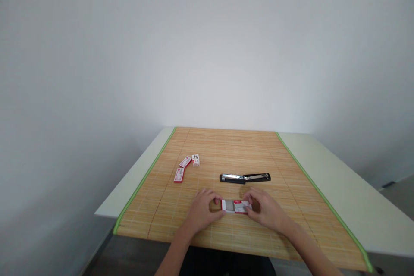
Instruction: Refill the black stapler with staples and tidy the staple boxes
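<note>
Both hands meet over a small red-and-white staple box [235, 206] lying on the bamboo mat [226, 151]. My left hand [202, 212] pinches its left end, where the grey inner tray is slid partly out. My right hand [265, 210] grips the sleeve at the right end. A black stapler [245, 177], swung fully open and flat, lies just beyond the box.
Three more small red-and-white staple boxes [185, 167] lie at the mat's left side. The mat has green edging [142, 181] and covers a pale table [343, 181] that stands against a white wall. The table's front edge is close to my arms.
</note>
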Available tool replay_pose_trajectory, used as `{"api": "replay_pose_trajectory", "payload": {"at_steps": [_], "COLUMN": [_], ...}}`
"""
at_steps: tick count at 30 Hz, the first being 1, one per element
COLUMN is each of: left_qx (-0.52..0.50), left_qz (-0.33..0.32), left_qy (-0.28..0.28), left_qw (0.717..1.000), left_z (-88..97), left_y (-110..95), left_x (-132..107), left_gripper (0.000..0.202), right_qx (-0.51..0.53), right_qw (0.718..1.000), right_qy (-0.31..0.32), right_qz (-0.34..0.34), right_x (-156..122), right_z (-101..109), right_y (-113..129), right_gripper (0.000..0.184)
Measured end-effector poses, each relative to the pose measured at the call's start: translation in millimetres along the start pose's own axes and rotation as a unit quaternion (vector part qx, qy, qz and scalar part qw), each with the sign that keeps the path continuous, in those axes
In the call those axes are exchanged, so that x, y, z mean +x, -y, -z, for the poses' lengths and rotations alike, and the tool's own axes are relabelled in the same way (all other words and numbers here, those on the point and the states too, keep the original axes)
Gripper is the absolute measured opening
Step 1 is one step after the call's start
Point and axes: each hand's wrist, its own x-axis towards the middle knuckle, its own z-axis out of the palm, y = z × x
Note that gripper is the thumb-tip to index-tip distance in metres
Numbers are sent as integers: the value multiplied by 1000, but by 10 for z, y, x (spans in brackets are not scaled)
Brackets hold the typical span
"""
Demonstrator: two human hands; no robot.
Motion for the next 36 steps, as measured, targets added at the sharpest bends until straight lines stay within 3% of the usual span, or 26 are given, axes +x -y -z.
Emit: {"api": "replay_pose_trajectory", "payload": {"at_steps": [4, 8, 17, 21, 25, 29, 31, 33, 36], "left_qx": [-11, -15, -3, -3, -49, -58, -22, 18, 50], "left_qz": [-4, -8, -11, -16, -21, 1, 4, 7, -1], "left_qy": [12, 12, 24, 19, -13, -107, -135, -134, -104], "left_qw": [1000, 1000, 1000, 1000, 998, 993, 991, 991, 993], "left_z": [31, 15, -144, -161, -170, -156, -153, -158, -171], "left_y": [10, 19, -61, -51, 13, 124, 183, 233, 288], "left_x": [-12, 2, 139, 129, 132, 340, 504, 656, 792], "left_gripper": [35, 33, 39, 38, 50, 42, 48, 57, 45], "right_qx": [35, 42, 52, 45, 43, 7, -3, -3, 12], "right_qw": [999, 999, 998, 999, 999, 1000, 1000, 1000, 1000], "right_qy": [5, 19, 35, 27, -1, 0, 6, 8, -4], "right_qz": [-17, -11, 15, 3, -8, 0, 12, 24, 29], "right_x": [-129, -174, -30, -19, 18, 102, 141, 176, 255], "right_z": [39, 74, -39, -55, -109, -205, -231, -227, -175], "right_y": [-74, -74, 97, 102, 117, 181, 217, 241, 236], "right_gripper": [42, 27, 11, 17, 32, 22, 17, 14, 12]}}
